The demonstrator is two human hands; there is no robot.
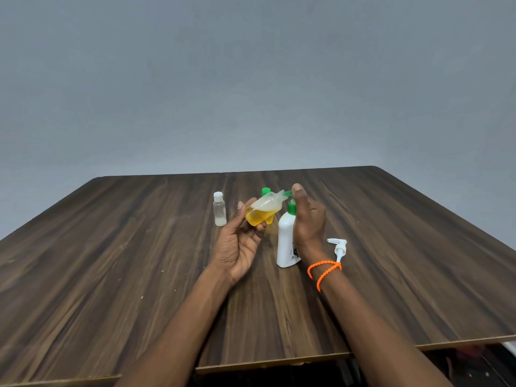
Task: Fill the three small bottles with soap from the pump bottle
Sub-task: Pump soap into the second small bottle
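Partly hidden behind left hand (237, 241) fingers, the gripped small bottle (264, 209) tilts, neck toward right hand (307, 219) pinching a green cap (287, 193).

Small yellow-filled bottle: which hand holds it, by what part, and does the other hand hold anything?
The left hand grips the small bottle round its lower body, tilted. The right hand pinches a green cap at the bottle's neck.
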